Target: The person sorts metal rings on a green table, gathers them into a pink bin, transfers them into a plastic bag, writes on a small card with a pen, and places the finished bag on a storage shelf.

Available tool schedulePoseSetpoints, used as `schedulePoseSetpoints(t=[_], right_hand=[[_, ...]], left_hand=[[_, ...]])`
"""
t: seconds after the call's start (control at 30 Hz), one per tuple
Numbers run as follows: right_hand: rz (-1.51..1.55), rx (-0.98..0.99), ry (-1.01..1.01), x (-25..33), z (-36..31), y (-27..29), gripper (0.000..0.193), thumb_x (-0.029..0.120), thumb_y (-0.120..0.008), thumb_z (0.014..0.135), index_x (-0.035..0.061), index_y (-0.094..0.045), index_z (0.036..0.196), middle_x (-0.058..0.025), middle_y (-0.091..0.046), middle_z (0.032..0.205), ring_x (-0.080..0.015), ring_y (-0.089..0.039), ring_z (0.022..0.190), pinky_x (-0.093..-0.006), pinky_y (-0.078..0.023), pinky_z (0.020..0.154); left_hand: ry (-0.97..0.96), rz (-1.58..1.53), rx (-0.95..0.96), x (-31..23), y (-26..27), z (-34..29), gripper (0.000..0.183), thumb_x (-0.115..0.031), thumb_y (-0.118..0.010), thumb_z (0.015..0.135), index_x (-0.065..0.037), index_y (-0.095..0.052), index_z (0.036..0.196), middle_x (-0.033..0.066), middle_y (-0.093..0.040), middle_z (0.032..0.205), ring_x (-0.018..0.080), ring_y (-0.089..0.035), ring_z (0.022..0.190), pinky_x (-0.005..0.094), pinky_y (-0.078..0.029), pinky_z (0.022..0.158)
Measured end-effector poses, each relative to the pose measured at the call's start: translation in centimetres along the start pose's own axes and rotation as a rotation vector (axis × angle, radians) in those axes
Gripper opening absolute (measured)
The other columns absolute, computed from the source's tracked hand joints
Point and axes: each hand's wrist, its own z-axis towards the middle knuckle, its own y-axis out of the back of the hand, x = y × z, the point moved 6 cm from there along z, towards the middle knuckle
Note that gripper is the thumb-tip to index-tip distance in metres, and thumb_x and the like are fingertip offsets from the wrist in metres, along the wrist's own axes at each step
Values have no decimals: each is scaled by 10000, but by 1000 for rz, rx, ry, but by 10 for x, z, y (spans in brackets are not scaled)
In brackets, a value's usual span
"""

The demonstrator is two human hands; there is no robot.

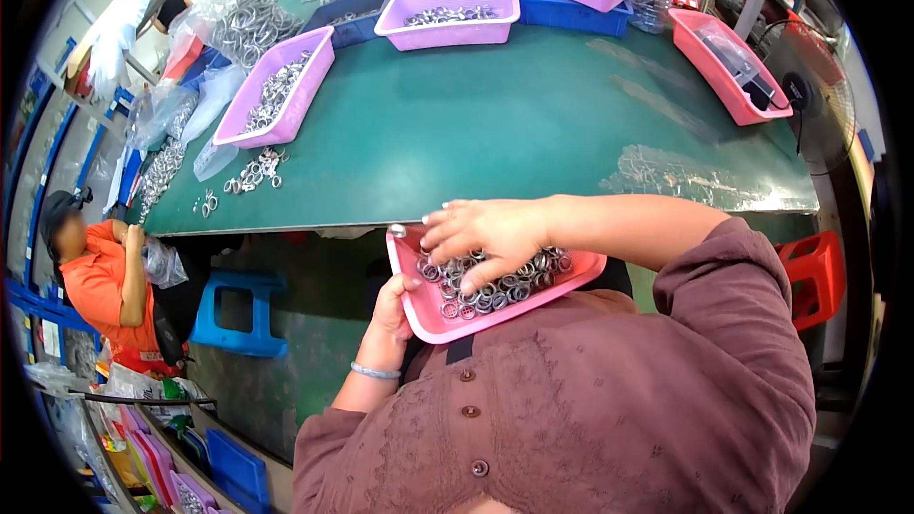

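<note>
A pink plastic tray (440, 327) rests tilted against my lap, just below the table's near edge. Many small metal rings (522, 284) lie heaped inside it. My left hand (391, 306) grips the tray's left side, thumb over the rim. Across the tray from the right reaches my right hand (490, 233), palm down over the rings. Its fingers are apart and the thumb touches the heap; no ring shows held in it. One loose metal ring (397, 229) sits at the tray's far left corner.
The green table (428, 124) carries pink and purple trays (276, 86) of metal parts, loose rings (257, 171) and plastic bags. A red tray (733, 67) stands far right beside a fan. At left, an orange-shirted person (109, 295) works near a blue stool (240, 314).
</note>
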Motion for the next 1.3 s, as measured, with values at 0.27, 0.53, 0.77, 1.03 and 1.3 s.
schedulePoseSetpoints(t=[0.27, 0.53, 0.77, 1.03, 1.3], right_hand=[[-77, -278, -266, -7, -2, 22, 475, 334, -607, 844, 50, -529, 1216, -189, -413, 1356, -372, -365, 1271, -461, -310, 1043], [-40, -390, -411, -9, -22, 39, 423, 292, -607, 835, 45, -570, 1177, -191, -473, 1295, -358, -489, 1150, -405, -400, 972], [5, -452, -317, -2, -16, 28, 409, 289, -631, 808, 9, -596, 1105, -183, -561, 1156, -349, -540, 1057, -399, -436, 914], [184, -376, -227, 0, 15, 2, 427, 331, -628, 819, 12, -605, 1101, -187, -607, 1066, -335, -576, 983, -397, -455, 874], [750, -394, -487, -13, 8, 26, 505, 369, -538, 914, 10, -486, 1266, -136, -597, 1134, -218, -583, 1007, -343, -475, 854]], left_hand=[[-12, -34, 8, 6, -1, -14, 523, -66, -520, 704, 40, -464, 1213, 184, -588, 1120, 315, -587, 1012, 430, -470, 918], [-186, -35, -101, 0, 34, -53, 558, -84, -524, 699, 55, -439, 1233, 196, -562, 1153, 337, -573, 1028, 447, -459, 935], [-469, -16, -332, -25, 84, -149, 624, -139, -520, 695, 38, -403, 1282, 203, -522, 1233, 366, -535, 1097, 478, -423, 972], [-770, -41, -367, -53, 53, -249, 724, -149, -506, 666, 26, -329, 1346, 215, -451, 1308, 377, -462, 1186, 506, -363, 1022], [-783, 70, -287, -98, 17, -220, 724, -142, -521, 645, 48, -350, 1323, 215, -473, 1281, 369, -486, 1157, 483, -384, 1009]])
